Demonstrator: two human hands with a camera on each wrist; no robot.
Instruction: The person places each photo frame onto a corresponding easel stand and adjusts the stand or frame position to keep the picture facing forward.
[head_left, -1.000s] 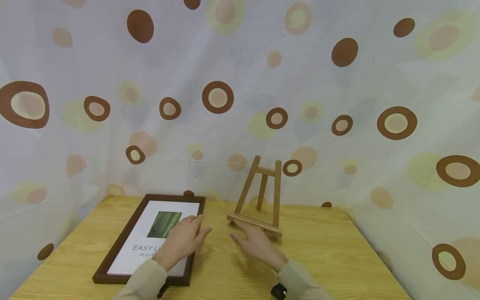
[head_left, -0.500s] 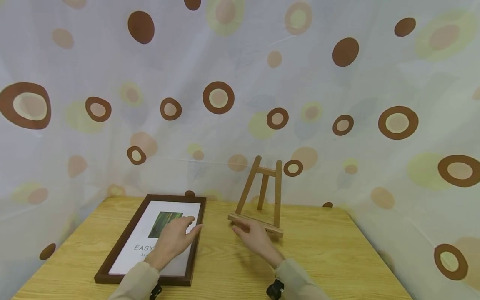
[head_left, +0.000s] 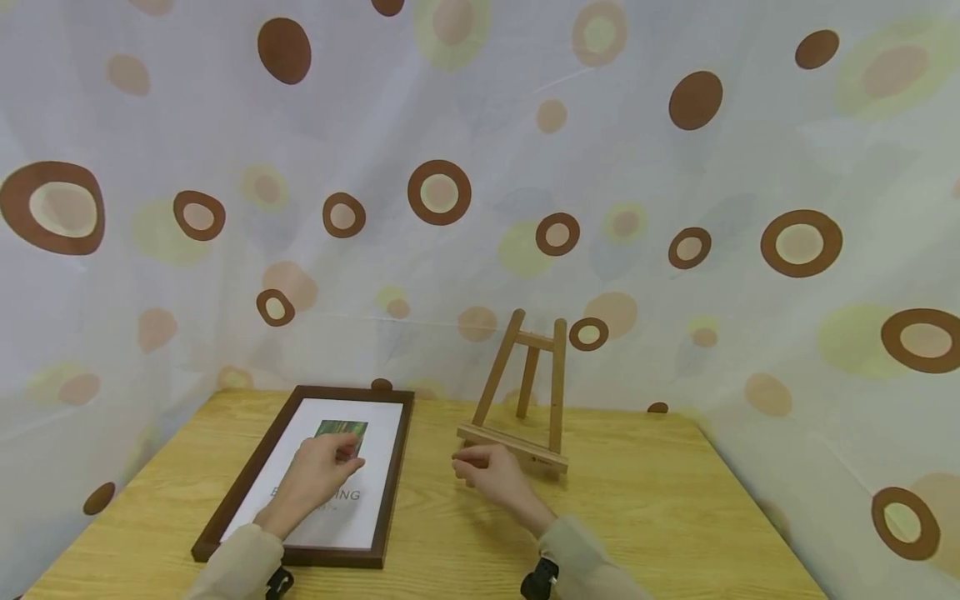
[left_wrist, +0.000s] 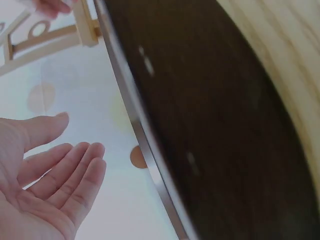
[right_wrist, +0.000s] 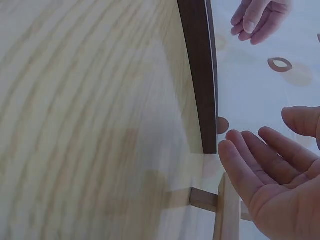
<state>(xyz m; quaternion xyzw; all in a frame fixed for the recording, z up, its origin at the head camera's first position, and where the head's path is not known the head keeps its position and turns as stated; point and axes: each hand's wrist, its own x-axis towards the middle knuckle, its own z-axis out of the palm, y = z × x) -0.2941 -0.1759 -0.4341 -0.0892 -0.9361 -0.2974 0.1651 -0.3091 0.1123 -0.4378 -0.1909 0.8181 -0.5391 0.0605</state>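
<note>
In the head view a dark brown picture frame [head_left: 400,467] lies flat at the left of the table, its white insert printed with lettering and a small green picture. My left hand [head_left: 315,479] is over the insert, holding nothing, fingers relaxed. A small wooden easel [head_left: 558,392] stands right of centre on the table. Close in front of its ledge is my right hand [head_left: 498,483], also holding nothing. The left wrist view shows my left hand [left_wrist: 55,185] with loosely bent fingers beside the frame's side [left_wrist: 210,125]. In the right wrist view my right hand [right_wrist: 280,175] has its palm bare near the easel [right_wrist: 229,210].
The wooden table [head_left: 637,517] reaches back to a pale curtain [head_left: 480,108] with brown and cream ovals, which also runs along both sides. A dark watch or strap [head_left: 540,577] shows below the right sleeve, another dark band [head_left: 279,581] below the left.
My left hand has moved left and toward me, from the frame's right edge to over its insert. The right hand has shifted slightly left and its fingers have bent more. Frame and easel stay in place.
</note>
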